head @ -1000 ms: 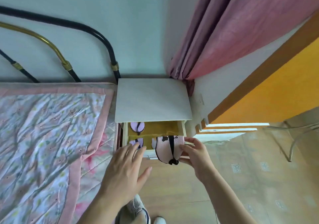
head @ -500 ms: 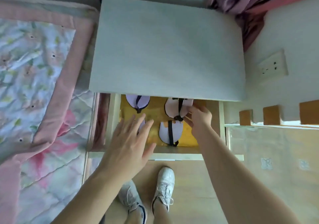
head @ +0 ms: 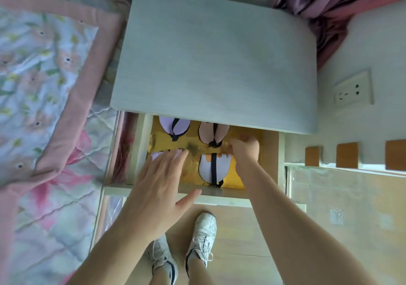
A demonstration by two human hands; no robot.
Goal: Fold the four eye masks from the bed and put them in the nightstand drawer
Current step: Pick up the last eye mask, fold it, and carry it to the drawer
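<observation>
Looking down from the head camera, we see four folded eye masks laid two by two on the gold liner of the open nightstand drawer (head: 271, 153), spaced, we judge, so none overlaps: the lilac mask (head: 174, 126), the pink mask (head: 211, 134), the white mask (head: 214, 168) and a fourth mask (head: 157, 154). Our right hand (head: 245, 149) rests curled just beside the pink mask, and we cannot tell whether it grips anything, while our left hand (head: 162, 179) hovers spread and empty, hiding most of the fourth mask; the nightstand top (head: 215, 58) cuts off the rear pair.
</observation>
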